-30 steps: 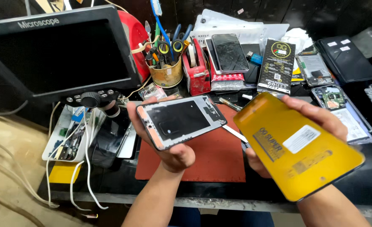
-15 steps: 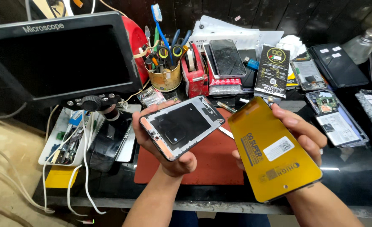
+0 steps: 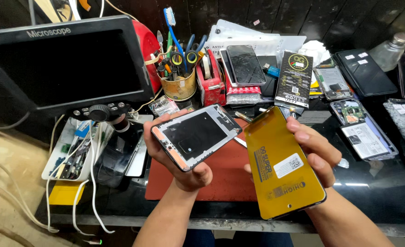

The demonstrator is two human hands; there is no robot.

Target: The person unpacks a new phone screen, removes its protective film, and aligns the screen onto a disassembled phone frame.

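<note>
My left hand (image 3: pixel 182 171) holds a bare phone frame (image 3: pixel 196 136) with a silver rim and dark inner plate, tilted over a red work mat (image 3: pixel 225 171). My right hand (image 3: pixel 314 153) grips a phone display panel (image 3: pixel 282 164) covered in yellow protective film with a white sticker, held upright beside the frame. The two parts are close together but apart. Both hover above the front of the black workbench.
A microscope monitor (image 3: pixel 60 64) stands at the left over a tray of small parts (image 3: pixel 72 151) and white cables. A tin of tools (image 3: pixel 178 82), a red tape dispenser (image 3: pixel 211 80), boxed parts and several opened phones (image 3: pixel 362 132) crowd the back and right.
Both hands have drawn nearer together and closer to me. The yellow panel has turned more upright and moved left toward the frame.
</note>
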